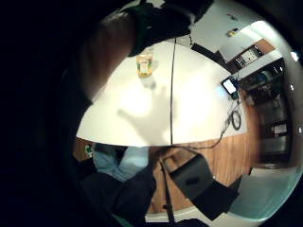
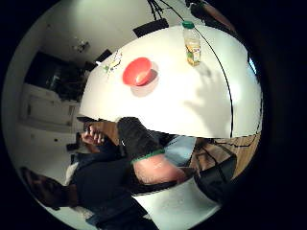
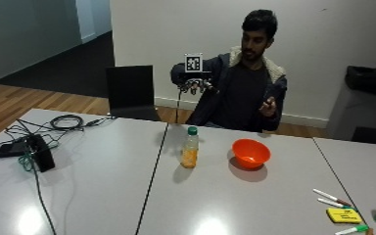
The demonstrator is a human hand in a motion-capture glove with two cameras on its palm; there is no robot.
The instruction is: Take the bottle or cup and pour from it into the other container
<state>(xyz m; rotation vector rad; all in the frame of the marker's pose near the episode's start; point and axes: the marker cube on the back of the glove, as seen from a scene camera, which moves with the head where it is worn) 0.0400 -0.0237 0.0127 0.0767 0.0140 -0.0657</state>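
A clear bottle (image 3: 189, 148) with a green cap and orange liquid in its lower half stands upright on the white table (image 3: 240, 196). To its right sits an empty orange bowl (image 3: 250, 152). The bottle (image 2: 193, 43) and the bowl (image 2: 137, 71) also show in the thumb side palm view, and the bottle (image 1: 144, 64) alone in the little finger side view. My gloved right hand (image 3: 195, 84) is raised in the air behind the table, well above and beyond the bottle, with fingers hanging loosely curled and holding nothing. The bare left hand (image 3: 268, 105) is raised at chest height.
A black box (image 3: 39, 152) and tangled cables (image 3: 64, 122) lie at the table's left end. Markers (image 3: 330, 197) and a yellow pad (image 3: 343, 215) lie at the near right. A black chair (image 3: 132, 93) stands behind the table.
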